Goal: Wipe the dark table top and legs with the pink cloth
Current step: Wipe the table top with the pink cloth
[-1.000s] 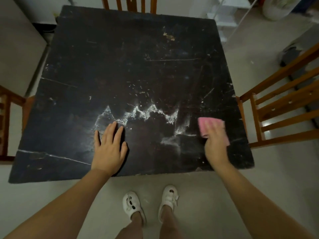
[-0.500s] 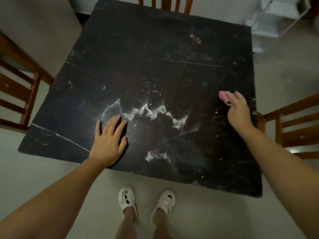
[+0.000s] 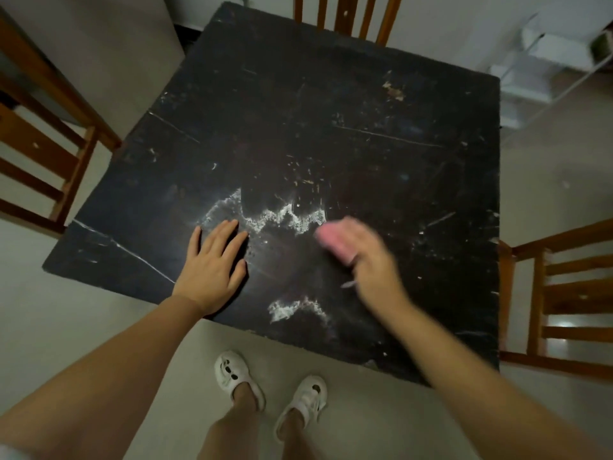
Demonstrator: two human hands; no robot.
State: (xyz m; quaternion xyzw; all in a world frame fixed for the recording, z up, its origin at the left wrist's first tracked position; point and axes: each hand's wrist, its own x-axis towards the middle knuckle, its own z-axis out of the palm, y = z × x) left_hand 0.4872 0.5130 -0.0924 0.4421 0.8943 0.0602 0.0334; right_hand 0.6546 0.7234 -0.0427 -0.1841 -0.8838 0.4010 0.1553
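The dark square table top (image 3: 331,127) fills the middle of the head view, scratched and marked with white powdery streaks (image 3: 285,217) near its front. My left hand (image 3: 212,263) lies flat on the top near the front edge, fingers straight. My right hand (image 3: 368,257), blurred by motion, grips the pink cloth (image 3: 331,239) and presses it on the top just right of the white streaks. A second white patch (image 3: 292,308) sits nearer the front edge. The table legs are hidden under the top.
Wooden chairs stand at the left (image 3: 43,127), at the far side (image 3: 345,14) and at the right (image 3: 560,293) of the table. A white rack (image 3: 537,61) stands at the back right. My feet in white shoes (image 3: 268,386) are on the pale floor by the front edge.
My right hand has swept the pink cloth from the right side of the table top leftward to the middle, beside the white streaks. My left hand has stayed flat in place.
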